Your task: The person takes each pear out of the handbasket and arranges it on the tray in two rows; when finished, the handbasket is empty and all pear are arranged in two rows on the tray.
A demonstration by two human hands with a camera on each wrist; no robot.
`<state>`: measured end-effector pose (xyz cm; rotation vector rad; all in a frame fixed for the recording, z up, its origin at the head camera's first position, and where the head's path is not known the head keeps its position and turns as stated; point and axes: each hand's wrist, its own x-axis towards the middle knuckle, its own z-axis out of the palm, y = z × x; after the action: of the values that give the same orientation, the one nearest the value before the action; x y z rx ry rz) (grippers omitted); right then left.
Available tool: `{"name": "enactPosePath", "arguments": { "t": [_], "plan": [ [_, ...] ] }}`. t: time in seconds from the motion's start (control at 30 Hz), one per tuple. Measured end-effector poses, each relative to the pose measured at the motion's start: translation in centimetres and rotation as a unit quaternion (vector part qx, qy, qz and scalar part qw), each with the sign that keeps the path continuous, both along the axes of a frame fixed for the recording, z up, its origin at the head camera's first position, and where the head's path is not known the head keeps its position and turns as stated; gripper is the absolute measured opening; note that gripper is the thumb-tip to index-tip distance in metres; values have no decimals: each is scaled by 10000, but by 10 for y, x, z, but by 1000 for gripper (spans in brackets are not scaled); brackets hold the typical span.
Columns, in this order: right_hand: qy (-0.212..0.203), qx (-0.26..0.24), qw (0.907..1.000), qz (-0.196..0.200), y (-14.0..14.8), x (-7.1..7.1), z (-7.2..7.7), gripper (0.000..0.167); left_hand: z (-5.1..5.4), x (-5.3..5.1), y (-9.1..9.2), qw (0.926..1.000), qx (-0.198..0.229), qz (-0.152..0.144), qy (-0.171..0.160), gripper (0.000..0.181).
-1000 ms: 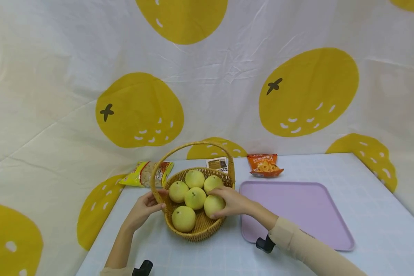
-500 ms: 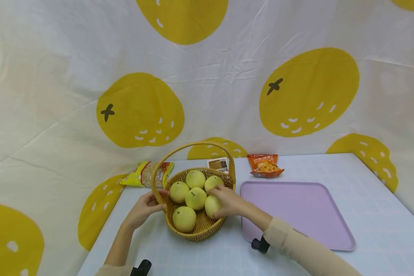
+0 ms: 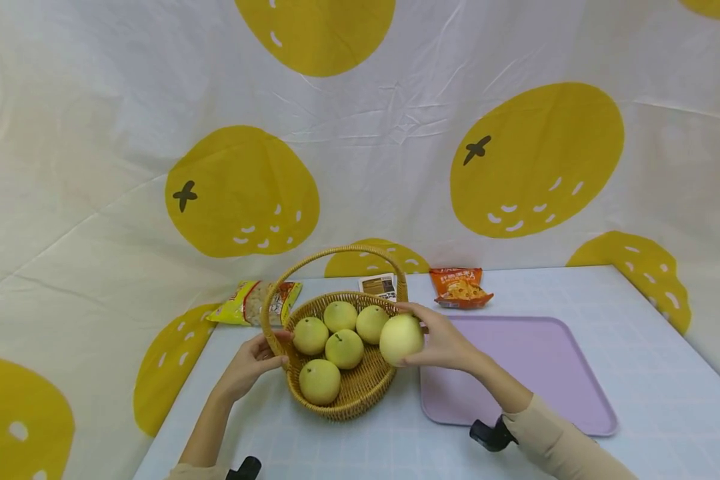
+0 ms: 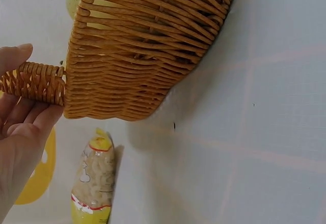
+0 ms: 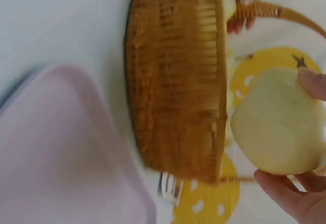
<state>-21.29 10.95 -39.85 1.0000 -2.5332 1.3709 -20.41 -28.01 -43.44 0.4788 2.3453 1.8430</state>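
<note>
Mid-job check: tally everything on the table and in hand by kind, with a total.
Fruits in basket: 5
Fruit in right hand: 1
Basket: 1
Purple tray: 1
Yellow bag: 1
Orange bag: 1
Printed item, kind unclear: 1
Total: 11

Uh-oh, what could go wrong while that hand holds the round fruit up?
The round, yellow-green fruit might slip and get bruised, because the right hand holds it in the air.
If it dropped, it might bump the five other yellow-green fruits lying in the round, brown wicker basket.
The basket might tip if the left hand tugged, since it grips the arched wicker handle at one side.
</note>
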Motion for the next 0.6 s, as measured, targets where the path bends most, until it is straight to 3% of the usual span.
{"name": "enactPosePath", "arguments": {
  "t": [0.3,0.6],
  "plan": [
    [10,467,9975,-526,58,-13,-17,79,0,0,2,10000,9,26,7,42],
    [-294,521,9930,-1019,79,-34,-43,82,0,0,2,9998,-10,169,-84,42]
  ]
}}
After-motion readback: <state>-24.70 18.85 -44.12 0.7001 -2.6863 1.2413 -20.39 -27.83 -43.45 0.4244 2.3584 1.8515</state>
